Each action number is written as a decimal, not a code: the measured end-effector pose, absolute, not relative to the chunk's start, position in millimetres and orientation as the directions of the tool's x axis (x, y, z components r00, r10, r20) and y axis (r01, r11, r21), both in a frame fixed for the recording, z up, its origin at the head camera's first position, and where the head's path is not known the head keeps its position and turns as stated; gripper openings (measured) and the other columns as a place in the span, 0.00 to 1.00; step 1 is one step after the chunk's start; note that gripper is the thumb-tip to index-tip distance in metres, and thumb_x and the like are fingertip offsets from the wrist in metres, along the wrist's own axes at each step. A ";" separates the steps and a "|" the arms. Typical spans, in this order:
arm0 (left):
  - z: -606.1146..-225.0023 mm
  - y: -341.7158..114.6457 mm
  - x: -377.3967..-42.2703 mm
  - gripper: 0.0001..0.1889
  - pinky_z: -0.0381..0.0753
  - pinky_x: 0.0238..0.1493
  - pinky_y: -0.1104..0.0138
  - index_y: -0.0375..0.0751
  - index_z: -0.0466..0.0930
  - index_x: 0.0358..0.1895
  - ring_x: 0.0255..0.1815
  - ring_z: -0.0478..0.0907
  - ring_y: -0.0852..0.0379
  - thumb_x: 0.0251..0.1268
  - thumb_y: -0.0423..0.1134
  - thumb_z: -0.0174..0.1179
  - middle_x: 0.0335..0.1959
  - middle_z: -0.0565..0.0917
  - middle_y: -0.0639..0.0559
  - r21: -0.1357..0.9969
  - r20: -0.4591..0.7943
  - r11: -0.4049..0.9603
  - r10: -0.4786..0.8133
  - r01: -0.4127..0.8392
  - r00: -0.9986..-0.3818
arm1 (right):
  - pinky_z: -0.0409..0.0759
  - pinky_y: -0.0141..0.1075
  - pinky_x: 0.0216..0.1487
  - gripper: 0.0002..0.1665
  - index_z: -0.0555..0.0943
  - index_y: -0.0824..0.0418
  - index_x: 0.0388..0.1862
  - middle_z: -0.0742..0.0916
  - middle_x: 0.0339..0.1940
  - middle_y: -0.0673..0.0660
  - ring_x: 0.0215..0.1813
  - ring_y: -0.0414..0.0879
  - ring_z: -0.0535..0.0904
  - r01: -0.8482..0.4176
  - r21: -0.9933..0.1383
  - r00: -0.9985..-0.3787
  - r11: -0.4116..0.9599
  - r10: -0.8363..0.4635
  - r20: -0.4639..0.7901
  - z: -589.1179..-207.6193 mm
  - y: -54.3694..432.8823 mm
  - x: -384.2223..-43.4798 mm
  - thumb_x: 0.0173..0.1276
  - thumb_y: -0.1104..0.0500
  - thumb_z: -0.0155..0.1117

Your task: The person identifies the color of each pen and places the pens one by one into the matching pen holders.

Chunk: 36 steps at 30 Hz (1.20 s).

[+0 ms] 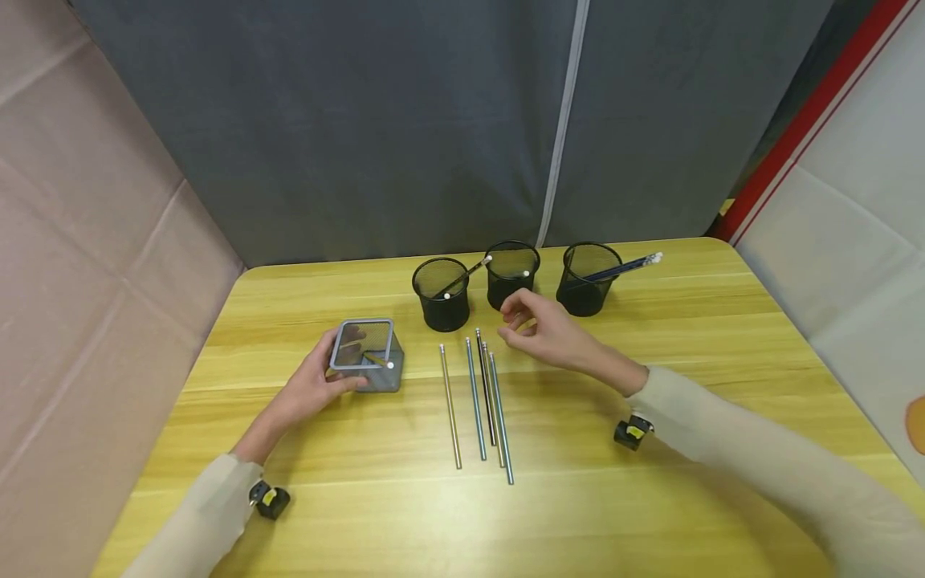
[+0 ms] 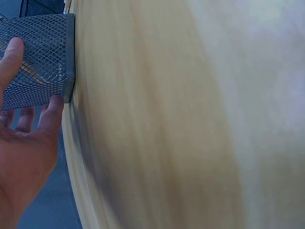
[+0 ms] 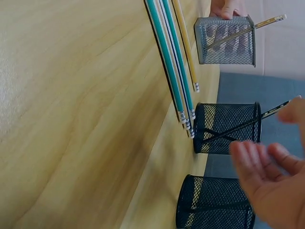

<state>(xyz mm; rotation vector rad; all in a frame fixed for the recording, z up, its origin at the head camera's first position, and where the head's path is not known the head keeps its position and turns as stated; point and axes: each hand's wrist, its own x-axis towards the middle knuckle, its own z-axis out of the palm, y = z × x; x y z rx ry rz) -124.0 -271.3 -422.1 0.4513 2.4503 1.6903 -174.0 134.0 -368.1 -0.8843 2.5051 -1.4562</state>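
Observation:
My left hand [image 1: 307, 389] grips a square grey mesh pencil cup [image 1: 386, 379], thumb on the near side and the other fingers behind. One yellow pencil [image 3: 271, 21] leans inside this cup. My right hand [image 1: 545, 331] hovers in front of the middle black mesh cup [image 1: 503, 291], its fingers loosely bent around nothing. Between the hands lie several pencils: a gold one [image 1: 449, 409] apart at the left, then a group with teal [image 1: 475, 401], black and gold ones. Their eraser ends point away from me.
A left black cup [image 1: 446, 315] holds dark pencils. Dark blue pencils [image 1: 629, 266] lean out of the right black cup [image 1: 580, 300]. The wooden table [image 1: 405, 514] ends at a grey curtain [image 1: 347, 144] behind, with a pale cloth wall [image 1: 94, 305] at the left.

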 end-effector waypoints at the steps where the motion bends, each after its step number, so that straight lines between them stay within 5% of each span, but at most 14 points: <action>1: -422.0 -271.2 -124.1 0.44 0.72 0.64 0.52 0.39 0.54 0.78 0.74 0.60 0.36 0.62 0.26 0.71 0.74 0.64 0.39 0.929 0.061 0.328 0.316 0.169 -0.947 | 0.85 0.42 0.45 0.15 0.77 0.67 0.51 0.82 0.44 0.59 0.45 0.50 0.82 -0.417 -0.819 -0.831 0.394 -0.530 0.168 -369.3 134.9 -174.3 0.69 0.64 0.68; 10: -420.9 -271.5 -124.6 0.44 0.70 0.65 0.48 0.40 0.55 0.77 0.75 0.60 0.37 0.62 0.27 0.71 0.74 0.64 0.39 0.926 0.054 0.339 0.315 0.165 -0.948 | 0.82 0.38 0.38 0.17 0.76 0.71 0.47 0.83 0.37 0.56 0.34 0.46 0.81 -0.306 -0.753 -0.868 0.582 -0.496 -0.031 -391.4 135.2 -179.5 0.68 0.61 0.69; 21: -419.7 -270.5 -123.6 0.43 0.72 0.65 0.51 0.40 0.56 0.77 0.75 0.60 0.38 0.62 0.27 0.71 0.74 0.65 0.38 0.925 0.046 0.345 0.311 0.158 -0.949 | 0.78 0.32 0.24 0.10 0.78 0.66 0.33 0.85 0.20 0.54 0.22 0.48 0.84 -0.184 -0.750 -0.856 0.635 -0.479 -0.195 -400.0 113.2 -175.5 0.68 0.62 0.70; 36: -420.5 -271.2 -124.5 0.43 0.73 0.64 0.55 0.40 0.55 0.77 0.74 0.61 0.39 0.62 0.27 0.71 0.74 0.65 0.39 0.925 0.050 0.345 0.311 0.162 -0.949 | 0.85 0.34 0.27 0.12 0.83 0.65 0.24 0.86 0.19 0.56 0.22 0.48 0.86 -0.111 -0.739 -0.830 0.664 -0.471 -0.299 -396.0 101.9 -184.0 0.67 0.65 0.73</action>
